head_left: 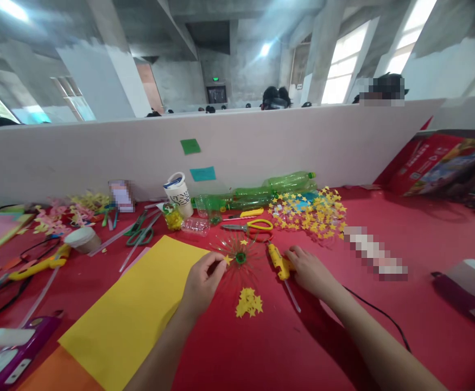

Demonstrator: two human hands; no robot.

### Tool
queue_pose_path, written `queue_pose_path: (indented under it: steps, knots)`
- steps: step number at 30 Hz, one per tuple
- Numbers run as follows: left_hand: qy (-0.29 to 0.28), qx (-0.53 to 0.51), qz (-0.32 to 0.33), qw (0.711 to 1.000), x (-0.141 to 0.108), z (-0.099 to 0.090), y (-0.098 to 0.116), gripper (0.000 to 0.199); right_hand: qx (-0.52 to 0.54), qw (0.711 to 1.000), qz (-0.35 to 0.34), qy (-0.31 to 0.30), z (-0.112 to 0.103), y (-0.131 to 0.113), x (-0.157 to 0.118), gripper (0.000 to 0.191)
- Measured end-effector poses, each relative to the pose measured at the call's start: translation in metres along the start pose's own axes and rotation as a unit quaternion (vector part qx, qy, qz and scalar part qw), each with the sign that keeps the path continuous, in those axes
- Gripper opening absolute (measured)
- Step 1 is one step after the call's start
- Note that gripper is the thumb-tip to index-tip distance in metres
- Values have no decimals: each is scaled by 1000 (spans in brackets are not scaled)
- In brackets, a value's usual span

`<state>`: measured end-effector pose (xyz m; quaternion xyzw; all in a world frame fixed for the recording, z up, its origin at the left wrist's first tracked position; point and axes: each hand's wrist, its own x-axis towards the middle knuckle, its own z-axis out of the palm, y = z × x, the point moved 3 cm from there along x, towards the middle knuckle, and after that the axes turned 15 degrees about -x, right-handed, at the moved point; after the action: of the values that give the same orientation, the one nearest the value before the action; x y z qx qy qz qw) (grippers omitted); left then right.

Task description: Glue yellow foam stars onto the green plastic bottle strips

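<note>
My left hand [202, 279] pinches a small yellow paper star [228, 260] between thumb and fingertips, at the left edge of a green plastic bottle piece [240, 258]. That piece is cut into thin strips spread outward round its neck, and another yellow star [244, 242] sits among the strips. My right hand [307, 269] is closed round the handle of a yellow hot glue gun [277, 260], low over the red table, with a clear glue stick [292, 296] poking out of its back end. Just in front of the bottle piece lies a pile of yellow stars [249, 303].
Scissors [257, 228], a yellow cutter [251, 213], green bottles [290, 182] and a heap of star-tipped strips [310, 214] lie behind. Yellow paper [139, 309] covers the table at left, near a paper cup [83, 240]. A black cord [384, 314] runs at right.
</note>
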<state>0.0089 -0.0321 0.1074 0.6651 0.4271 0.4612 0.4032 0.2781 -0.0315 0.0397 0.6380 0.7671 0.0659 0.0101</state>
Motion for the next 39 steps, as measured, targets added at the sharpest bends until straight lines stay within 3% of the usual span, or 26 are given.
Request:
queue_pose_path:
  steps: [3, 7, 10, 11, 16, 19, 22, 28, 39]
  knots:
    - [7, -1, -11, 1000, -1, 0, 1, 14, 15, 1000, 24, 14, 0, 2, 3, 31]
    - [19, -14, -27, 999, -1, -3, -1, 15, 47, 993, 92, 57, -12, 24, 2, 25]
    - [28, -19, -32, 999, 2, -2, -3, 16, 243, 958, 112, 107, -33, 29, -2, 25]
    - [31, -20, -31, 999, 3, -1, -4, 16, 325, 935, 95, 108, -41, 25, -4, 26]
    - [42, -31, -34, 998, 10, 5, -4, 17, 455, 887, -1, 82, -82, -26, -13, 31]
    - [51, -31, -31, 998, 11, 6, -1, 17, 460, 884, -46, 72, -90, -51, -15, 31]
    - [54, -34, -30, 998, 11, 7, 1, 17, 448, 890, -55, 68, -84, -61, -15, 31]
    - [48, -35, -26, 998, 11, 9, 3, 18, 423, 901, -59, 72, -73, -65, -14, 31]
    - [48, -15, -17, 999, 11, 11, 3, 19, 408, 908, -52, 79, -72, -65, -14, 30]
